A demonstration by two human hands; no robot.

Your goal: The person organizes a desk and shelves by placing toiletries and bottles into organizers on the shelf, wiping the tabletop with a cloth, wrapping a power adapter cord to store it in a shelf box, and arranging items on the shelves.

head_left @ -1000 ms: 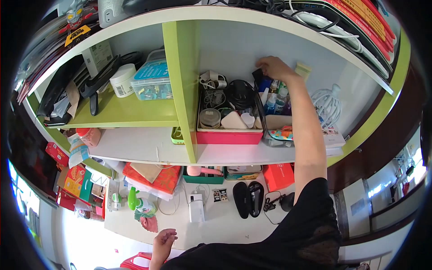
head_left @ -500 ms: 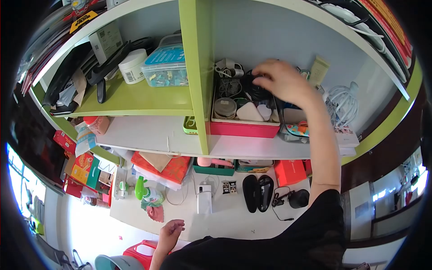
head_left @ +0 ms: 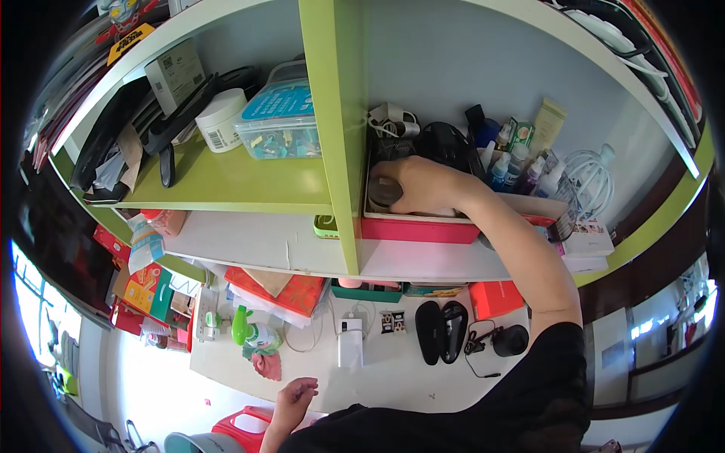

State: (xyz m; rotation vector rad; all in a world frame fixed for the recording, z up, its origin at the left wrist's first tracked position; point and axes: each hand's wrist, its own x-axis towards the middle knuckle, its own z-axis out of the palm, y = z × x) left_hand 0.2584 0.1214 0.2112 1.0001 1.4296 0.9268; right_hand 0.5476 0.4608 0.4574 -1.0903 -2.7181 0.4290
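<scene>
My right hand (head_left: 423, 185) reaches into a pink-fronted box (head_left: 423, 231) on the right shelf. Its fingers are closed round a small round container (head_left: 385, 193) at the box's left side. Behind the hand, a black coiled item (head_left: 444, 143) and a white cable (head_left: 393, 121) lie in the same box. Small bottles (head_left: 513, 166) stand just right of the box. Low in the view, my left hand (head_left: 294, 399) hovers by the desk's front edge with its fingers curled; whether it holds anything is hidden.
A green upright divider (head_left: 332, 136) is just left of the box. Left of it are a white jar (head_left: 221, 121) and a clear tub (head_left: 279, 124). The desk below holds a green spray bottle (head_left: 260, 334), a white power bank (head_left: 350, 344) and an open black case (head_left: 441, 332).
My right hand has moved left and down, from the dark item and bottles at the back, over the black coil, to the round container. My left hand stays low, with little change.
</scene>
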